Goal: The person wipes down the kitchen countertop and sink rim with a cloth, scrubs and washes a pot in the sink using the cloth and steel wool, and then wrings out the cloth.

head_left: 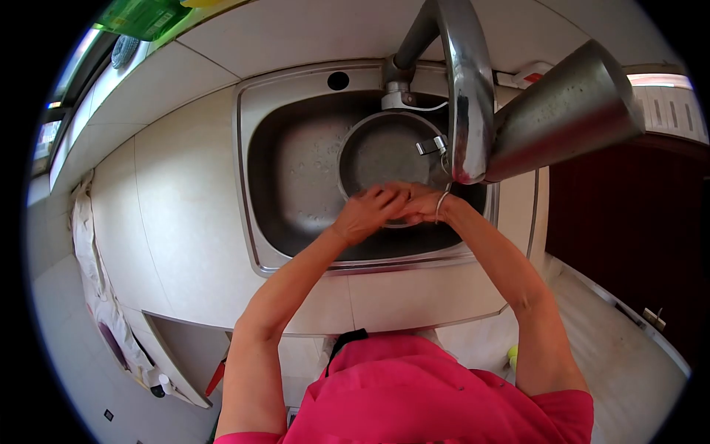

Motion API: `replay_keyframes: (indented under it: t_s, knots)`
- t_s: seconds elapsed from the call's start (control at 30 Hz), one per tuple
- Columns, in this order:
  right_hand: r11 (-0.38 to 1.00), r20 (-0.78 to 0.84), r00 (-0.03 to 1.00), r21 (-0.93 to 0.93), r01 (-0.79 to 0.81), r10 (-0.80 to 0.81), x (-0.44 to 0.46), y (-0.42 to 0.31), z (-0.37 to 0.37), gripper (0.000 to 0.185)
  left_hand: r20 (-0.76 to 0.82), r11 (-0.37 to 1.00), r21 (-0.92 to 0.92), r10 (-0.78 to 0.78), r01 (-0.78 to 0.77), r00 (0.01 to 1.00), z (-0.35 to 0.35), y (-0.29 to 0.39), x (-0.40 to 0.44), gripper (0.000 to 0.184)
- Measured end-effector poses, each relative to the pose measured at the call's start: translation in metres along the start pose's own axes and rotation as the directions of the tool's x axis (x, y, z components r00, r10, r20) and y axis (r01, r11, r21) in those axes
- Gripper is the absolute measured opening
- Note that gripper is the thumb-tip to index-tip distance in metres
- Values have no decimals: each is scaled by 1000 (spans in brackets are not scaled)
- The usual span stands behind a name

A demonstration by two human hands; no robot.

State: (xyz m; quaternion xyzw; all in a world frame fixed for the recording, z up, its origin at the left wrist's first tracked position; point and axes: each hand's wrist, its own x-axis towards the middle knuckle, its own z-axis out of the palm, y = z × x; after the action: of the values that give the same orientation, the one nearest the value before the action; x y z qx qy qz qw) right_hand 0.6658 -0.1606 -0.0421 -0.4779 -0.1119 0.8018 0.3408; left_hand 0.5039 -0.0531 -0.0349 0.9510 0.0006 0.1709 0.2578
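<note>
My left hand (pixel 367 212) and my right hand (pixel 421 202) meet over the near rim of a round metal basin (pixel 384 159) in the stainless steel sink (pixel 296 163). The left fingers are spread and lie over the right hand, somewhat blurred. Partly covered, the right fingers point left and look stretched out. No object shows between the hands. A thin bracelet (pixel 441 207) circles my right wrist. Above the basin arches a chrome faucet (pixel 470 96), with a small metal fitting (pixel 432 146) beside its spout. Whether water is running I cannot tell.
A large metal cylinder (pixel 566 115) juts out right of the faucet. Pale tiled counter (pixel 185 200) surrounds the sink. A green bottle (pixel 144 18) and a grey scrubber (pixel 125 52) sit by the window. A bunched cloth (pixel 100 274) hangs at the left edge.
</note>
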Motion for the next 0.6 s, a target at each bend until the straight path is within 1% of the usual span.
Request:
replay_keyframes:
  t_s: [0.03,0.07,0.1,0.13,0.17,0.2,0.27,0.3,0.37,0.4,0.47,0.5,0.57,0.6]
  knots:
    - [998,-90,995,-57,28,-33,-3,0,4,47,-22,986,-93,-141,138,990,3,1,-5,50]
    - [992,-176,982,-118,48,-69,-9,-1,9,52,-31,944,-187,-283,272,959,6,0,-8,54]
    - [934,-252,940,-329,139,-229,-16,-2,18,55,98,711,-465,-552,528,828,7,-3,-9,54]
    - [826,-319,868,-539,165,-381,-23,-3,27,58,299,336,-645,-715,686,632,8,-6,-8,55]
    - [541,-262,727,-823,175,-634,-32,-1,39,60,536,-107,-692,-739,714,409,9,-8,-8,55]
    - [179,-98,565,-980,89,-819,-37,2,46,62,603,-269,-724,-693,635,395,4,-6,-7,49]
    - [-157,139,567,-988,17,-812,-39,8,49,63,715,-570,-698,-573,432,400,-15,1,2,38]
    - [-319,251,575,-948,-18,-779,-40,9,51,63,754,-553,-657,-465,512,464,-21,2,3,33]
    - [-394,370,508,-917,64,-778,-40,4,50,56,808,-481,-578,-224,660,544,-28,0,2,23]
    - [-432,427,469,-896,103,-773,-39,0,49,52,850,-486,-502,-124,716,512,-25,1,2,19]
    - [-423,436,457,-896,136,-775,-25,3,45,37,903,-469,-342,76,814,423,-13,5,4,17]
    - [-417,438,452,-896,150,-777,-18,3,45,30,914,-486,-320,67,814,399,-10,6,3,18]
    - [-448,420,583,-888,105,-696,-9,0,38,17,933,-517,-280,50,809,355,-3,9,2,22]
    - [-465,405,644,-881,84,-649,-6,0,37,12,942,-451,-318,-49,834,333,1,11,2,19]
